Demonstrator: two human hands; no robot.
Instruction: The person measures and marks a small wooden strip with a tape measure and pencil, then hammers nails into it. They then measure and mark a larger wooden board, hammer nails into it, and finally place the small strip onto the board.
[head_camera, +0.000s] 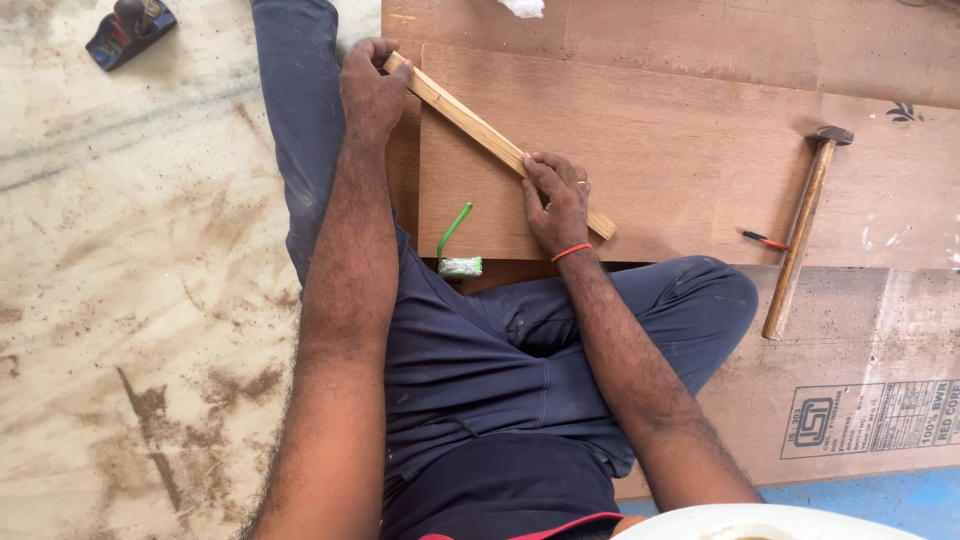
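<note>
A rectangular stamp (868, 419) of dark print lay on the brown plywood sheet (850, 330), near its lower right corner. A small green-and-white packet (459, 267) sat just beside the upper board's (680, 160) lower left corner.
</note>
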